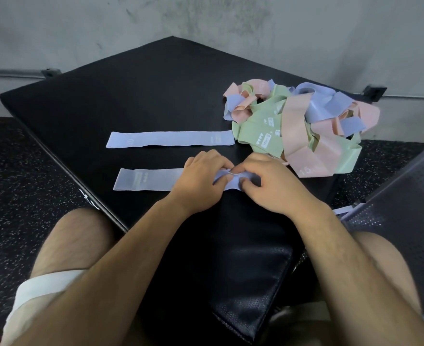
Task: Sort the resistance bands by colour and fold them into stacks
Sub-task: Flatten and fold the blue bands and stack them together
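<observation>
Head view: two blue bands lie flat and parallel on the black pad point(156, 78), apart from each other. The far blue band point(171, 139) almost touches the one tangled pile point(293, 126) of pink, green and blue bands, too knotted to count. Left hand point(201, 181) and right hand point(268, 182) both pinch the bunched right end of the near blue band point(143, 179). Its left end lies near the pad's left edge; the pile sits by the right edge. Bare pad stretches beyond the far band to the back corner.
</observation>
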